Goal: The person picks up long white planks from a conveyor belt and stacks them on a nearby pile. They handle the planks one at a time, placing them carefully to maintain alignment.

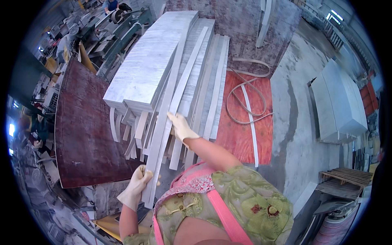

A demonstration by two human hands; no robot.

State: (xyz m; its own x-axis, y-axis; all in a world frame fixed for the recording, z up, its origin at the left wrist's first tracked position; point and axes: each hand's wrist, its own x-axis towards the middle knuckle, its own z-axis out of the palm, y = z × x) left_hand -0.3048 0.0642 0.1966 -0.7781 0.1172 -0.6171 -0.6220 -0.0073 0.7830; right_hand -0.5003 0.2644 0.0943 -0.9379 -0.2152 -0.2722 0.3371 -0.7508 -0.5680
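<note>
A long pale grey strip (158, 143) slants from the far end of the pile down toward my body. My left hand (138, 185), in a cream glove, is closed around the strip's near end, thumb on top. Farther up, my gloved right hand (182, 127) grips the same strip by its right edge, fingertips curled over it. Beneath and beside it, more loose strips (188, 77) lie lengthwise, several with ends jutting toward me. A tall stack of thin whitish boards (151, 49) stands just left of the strip. Whether the held strip is one piece or two layers, I cannot tell.
A dark red-brown panel (90, 139) is at the left. To the right, a curled band (264, 100) and a narrow white strip (250, 110) lie on a red board (263, 143). Farther right are a large pale stack (339, 102) and a wooden pallet (347, 176). Machinery and a person (111, 5) are far left.
</note>
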